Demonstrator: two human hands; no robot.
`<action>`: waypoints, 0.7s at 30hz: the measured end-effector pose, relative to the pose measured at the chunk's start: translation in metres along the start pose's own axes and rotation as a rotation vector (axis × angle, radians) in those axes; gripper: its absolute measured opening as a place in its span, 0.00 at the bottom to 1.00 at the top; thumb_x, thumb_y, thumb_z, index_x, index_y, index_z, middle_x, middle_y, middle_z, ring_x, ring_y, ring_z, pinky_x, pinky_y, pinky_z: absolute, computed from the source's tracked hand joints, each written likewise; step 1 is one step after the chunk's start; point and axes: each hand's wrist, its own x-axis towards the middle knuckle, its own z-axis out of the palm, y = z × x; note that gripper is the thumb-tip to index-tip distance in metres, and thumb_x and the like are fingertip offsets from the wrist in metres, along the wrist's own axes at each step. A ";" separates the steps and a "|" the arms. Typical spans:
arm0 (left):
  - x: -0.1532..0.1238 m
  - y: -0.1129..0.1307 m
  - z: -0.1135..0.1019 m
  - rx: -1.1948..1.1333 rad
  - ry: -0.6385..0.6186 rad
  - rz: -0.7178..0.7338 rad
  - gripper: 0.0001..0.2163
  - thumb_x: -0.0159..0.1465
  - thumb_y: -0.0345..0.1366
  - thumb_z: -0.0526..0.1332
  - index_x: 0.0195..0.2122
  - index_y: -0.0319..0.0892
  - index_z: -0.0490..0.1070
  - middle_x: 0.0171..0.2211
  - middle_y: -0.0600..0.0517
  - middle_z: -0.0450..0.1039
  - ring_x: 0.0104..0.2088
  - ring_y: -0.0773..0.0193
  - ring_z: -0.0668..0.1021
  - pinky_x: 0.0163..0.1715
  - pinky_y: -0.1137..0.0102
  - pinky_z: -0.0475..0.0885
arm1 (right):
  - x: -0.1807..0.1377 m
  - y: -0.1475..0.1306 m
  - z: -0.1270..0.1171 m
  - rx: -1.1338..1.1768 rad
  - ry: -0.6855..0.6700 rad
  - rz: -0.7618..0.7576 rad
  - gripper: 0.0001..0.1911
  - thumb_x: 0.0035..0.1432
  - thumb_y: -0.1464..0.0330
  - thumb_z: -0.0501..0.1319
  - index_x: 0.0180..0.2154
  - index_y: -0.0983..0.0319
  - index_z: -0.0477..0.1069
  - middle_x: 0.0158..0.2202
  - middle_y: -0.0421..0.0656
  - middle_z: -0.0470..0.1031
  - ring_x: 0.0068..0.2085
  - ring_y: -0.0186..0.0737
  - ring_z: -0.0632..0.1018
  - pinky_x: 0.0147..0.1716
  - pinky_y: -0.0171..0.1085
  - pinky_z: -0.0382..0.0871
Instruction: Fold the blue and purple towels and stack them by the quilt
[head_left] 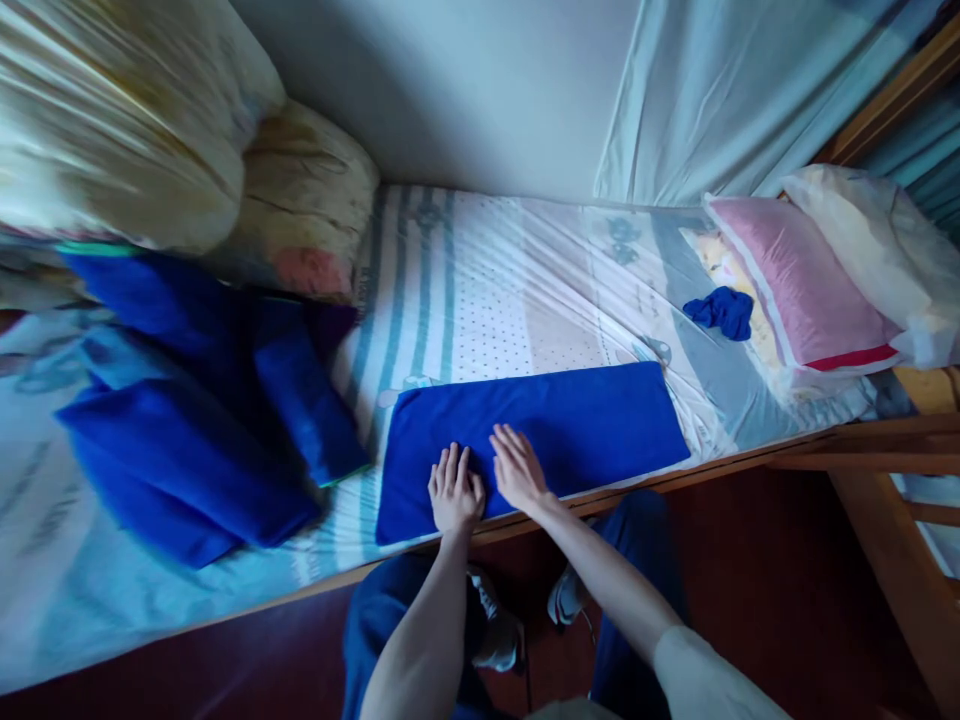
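A blue cloth (570,420) lies folded into a long strip on the bed (480,290), near its front edge. My left hand (454,490) rests flat on the cloth's near-left part, fingers stretched out. My right hand (517,468) lies flat beside it, also open, fingers spread and pointing away from me. Both palms press on the cloth and hold nothing.
Folded blue cloths (195,440) are stacked at the left, below large cream pillows (150,130). A small crumpled blue cloth (724,310) lies by a pink pillow (802,285) at the right. The wooden bed frame (870,450) runs along the front. My legs and shoes show below.
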 end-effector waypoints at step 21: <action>0.002 0.003 -0.009 -0.076 -0.030 -0.056 0.27 0.63 0.33 0.54 0.65 0.40 0.66 0.68 0.41 0.61 0.70 0.48 0.61 0.69 0.48 0.53 | -0.027 0.149 -0.067 0.031 0.050 -0.026 0.28 0.70 0.73 0.48 0.68 0.58 0.63 0.66 0.44 0.68 0.68 0.40 0.66 0.69 0.44 0.61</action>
